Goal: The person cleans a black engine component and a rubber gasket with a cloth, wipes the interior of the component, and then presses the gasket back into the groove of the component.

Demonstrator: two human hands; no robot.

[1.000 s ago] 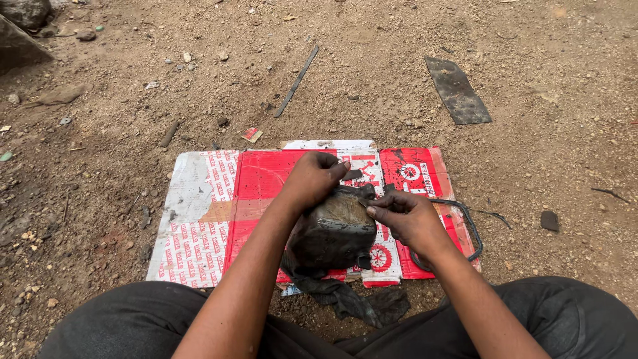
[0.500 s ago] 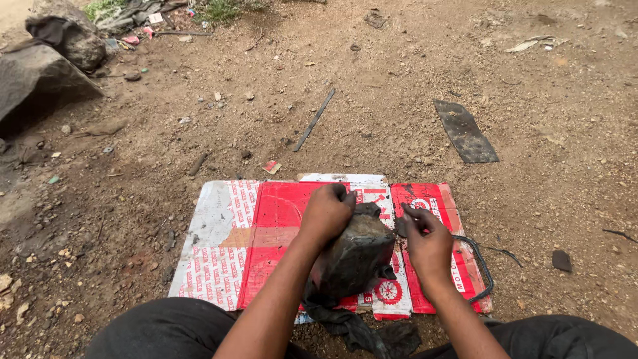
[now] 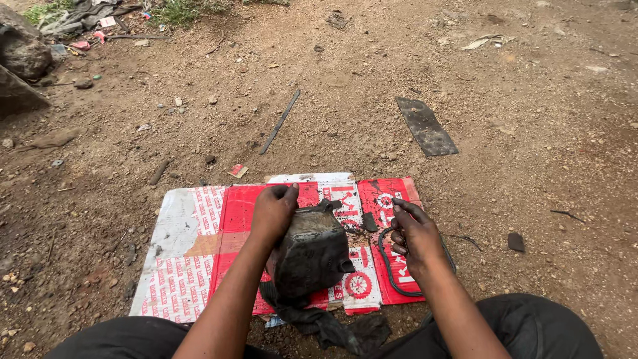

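The person sits on the dirt ground with a flattened red and white cardboard spread in front of the knees. The left hand is clamped on the top of a dark, greasy metal block, perhaps an engine part, which stands near the middle of the cardboard, on a dark rag at its near edge. The right hand is free, its fingers loosely apart, and it hovers over a black rubber ring lying near the right edge of the cardboard. The step in hand seems to be steadying the block. Taking the ring up would call for a light pinch with the right hand.
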